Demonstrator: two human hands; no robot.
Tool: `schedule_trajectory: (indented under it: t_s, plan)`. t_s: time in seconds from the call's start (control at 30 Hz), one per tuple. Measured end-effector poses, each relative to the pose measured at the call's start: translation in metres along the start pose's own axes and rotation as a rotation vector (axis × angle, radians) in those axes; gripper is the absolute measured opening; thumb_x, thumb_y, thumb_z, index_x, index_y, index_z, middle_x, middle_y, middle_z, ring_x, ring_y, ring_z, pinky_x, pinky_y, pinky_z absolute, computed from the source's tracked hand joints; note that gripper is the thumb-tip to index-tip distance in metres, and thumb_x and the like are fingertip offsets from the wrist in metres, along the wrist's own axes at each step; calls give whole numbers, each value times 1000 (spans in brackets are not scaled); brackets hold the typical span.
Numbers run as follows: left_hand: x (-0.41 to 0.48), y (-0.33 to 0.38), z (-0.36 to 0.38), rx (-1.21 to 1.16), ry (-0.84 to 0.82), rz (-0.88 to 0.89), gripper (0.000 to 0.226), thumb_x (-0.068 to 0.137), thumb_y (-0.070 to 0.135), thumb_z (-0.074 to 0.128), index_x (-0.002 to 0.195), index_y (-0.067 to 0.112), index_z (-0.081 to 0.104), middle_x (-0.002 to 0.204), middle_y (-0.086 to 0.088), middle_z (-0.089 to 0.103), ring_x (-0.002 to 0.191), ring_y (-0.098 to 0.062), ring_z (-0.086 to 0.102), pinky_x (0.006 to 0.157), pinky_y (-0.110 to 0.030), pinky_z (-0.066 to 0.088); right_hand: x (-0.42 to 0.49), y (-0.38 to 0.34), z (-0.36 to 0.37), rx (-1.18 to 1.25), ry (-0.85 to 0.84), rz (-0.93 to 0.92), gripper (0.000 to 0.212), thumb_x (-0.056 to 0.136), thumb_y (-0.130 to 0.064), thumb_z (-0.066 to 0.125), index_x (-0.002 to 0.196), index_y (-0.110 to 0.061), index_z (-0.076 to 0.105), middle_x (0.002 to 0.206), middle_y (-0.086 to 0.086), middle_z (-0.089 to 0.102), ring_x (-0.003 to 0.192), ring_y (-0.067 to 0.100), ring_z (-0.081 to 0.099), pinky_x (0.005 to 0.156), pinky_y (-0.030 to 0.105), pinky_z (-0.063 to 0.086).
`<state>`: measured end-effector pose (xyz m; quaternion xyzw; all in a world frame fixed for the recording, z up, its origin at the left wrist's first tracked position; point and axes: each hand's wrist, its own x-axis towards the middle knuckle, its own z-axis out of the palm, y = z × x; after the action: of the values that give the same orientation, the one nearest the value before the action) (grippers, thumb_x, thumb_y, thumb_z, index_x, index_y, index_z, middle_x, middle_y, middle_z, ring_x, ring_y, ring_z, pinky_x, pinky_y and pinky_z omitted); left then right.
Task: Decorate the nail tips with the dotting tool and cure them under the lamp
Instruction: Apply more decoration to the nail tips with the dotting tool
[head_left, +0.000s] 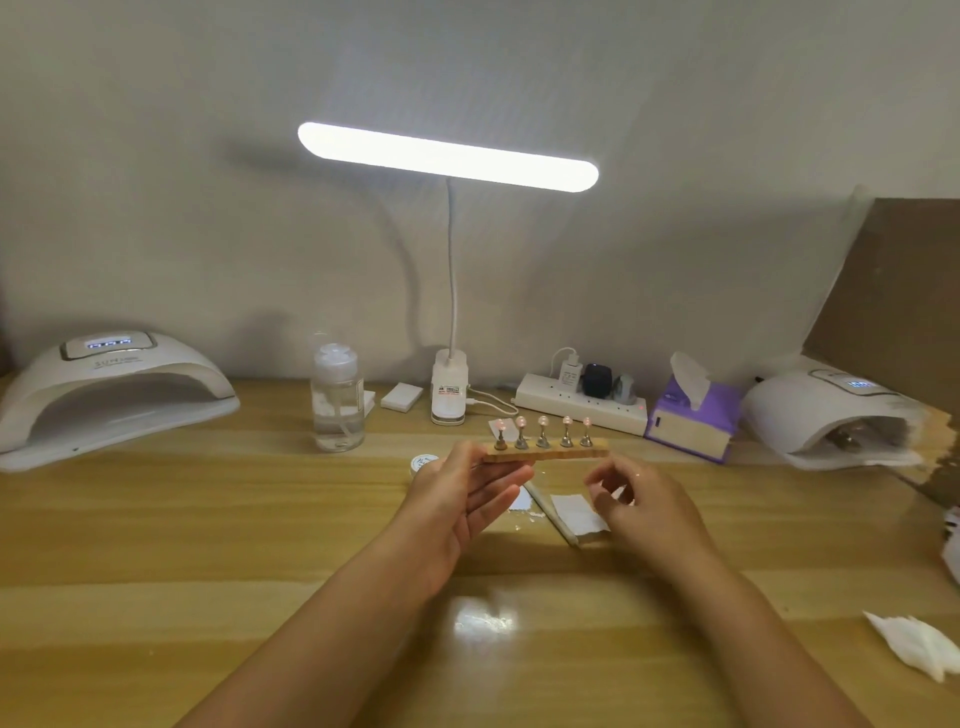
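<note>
My left hand holds the left end of a wooden strip lifted above the table, thumb on top and fingers beneath. Several pink nail tips stand on small metal holders along the strip. My right hand hovers just below the strip's right end, fingers loosely curled, holding nothing. A thin white dotting tool lies on the table between my hands, beside a white paper square. A small round jar sits behind my left hand. The white curing lamp stands at the far left.
A lit desk lamp is clipped at the back centre. Also at the back are a clear pump bottle, a power strip and a purple tissue box. A second curing lamp is at the right. White wipes lie near the right edge.
</note>
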<state>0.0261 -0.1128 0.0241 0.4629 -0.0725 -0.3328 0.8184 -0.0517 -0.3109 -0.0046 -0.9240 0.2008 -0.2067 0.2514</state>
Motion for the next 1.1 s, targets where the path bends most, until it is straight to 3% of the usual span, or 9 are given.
schedule_trajectory:
  t_s: [0.07, 0.13, 0.23, 0.37, 0.47, 0.53, 0.67, 0.83, 1.1]
  plan:
    - [1, -2, 0, -9, 13, 4, 28, 101, 16, 48, 113, -4, 65, 100, -17, 75, 91, -21, 75, 57, -21, 59, -1, -1, 3, -143, -63, -8, 7, 87, -48, 67, 86, -44, 60, 93, -22, 56, 93, 5, 51, 83, 32, 45]
    - [1, -3, 0, -13, 17, 4, 28, 100, 15, 48, 112, -4, 65, 99, -17, 75, 90, -21, 75, 56, -21, 58, -3, -2, 8, -241, -116, 24, 16, 87, -57, 62, 96, -45, 62, 98, -19, 53, 100, 7, 47, 88, 33, 40]
    - [2, -4, -1, -18, 13, 7, 27, 99, 13, 47, 110, -4, 65, 99, -17, 75, 89, -21, 75, 56, -21, 58, -4, 2, 5, -311, 32, 69, 19, 95, -45, 56, 111, -38, 62, 110, -11, 57, 108, 13, 50, 92, 34, 39]
    - [2, -4, -1, -31, -2, 2, 26, 99, 10, 46, 109, -4, 65, 100, -18, 75, 90, -21, 75, 56, -21, 58, -4, -5, -4, -122, 326, 41, 22, 98, -21, 54, 116, -17, 65, 113, 1, 64, 102, 20, 57, 87, 37, 47]
    - [1, -6, 0, -29, -6, -9, 26, 100, 10, 45, 111, -4, 64, 101, -18, 75, 91, -21, 75, 58, -22, 59, -5, -18, -1, 36, 339, -4, 14, 96, -14, 57, 109, -18, 60, 99, 0, 65, 79, 14, 59, 70, 32, 49]
    - [1, -7, 0, -30, -11, -12, 26, 101, 10, 45, 114, -4, 63, 102, -18, 75, 93, -22, 74, 61, -24, 60, -6, -26, 3, 171, 330, 3, 18, 93, -14, 61, 109, -20, 56, 99, -1, 65, 76, 9, 58, 68, 32, 51]
    - [2, -8, 1, -28, -19, 12, 26, 100, 6, 43, 117, -4, 61, 104, -17, 75, 95, -22, 74, 68, -26, 62, -11, -39, 12, 270, 236, 40, 52, 83, -39, 72, 128, -24, 49, 120, -8, 56, 99, 9, 55, 89, 39, 52]
    - [3, -15, 3, 105, -18, 78, 21, 98, 5, 46, 106, 0, 65, 101, -14, 76, 96, -20, 73, 77, -29, 60, -17, -49, 18, 105, 150, 10, 104, 70, -65, 75, 151, -19, 28, 143, -3, 38, 131, 16, 40, 109, 40, 40]
    - [9, -26, 3, 133, 5, 106, 17, 98, 8, 50, 99, 5, 67, 97, -13, 76, 95, -20, 74, 69, -27, 59, -17, -51, 20, 58, 156, 44, 122, 64, -73, 73, 156, -18, 16, 157, 1, 29, 144, 18, 27, 115, 36, 30]
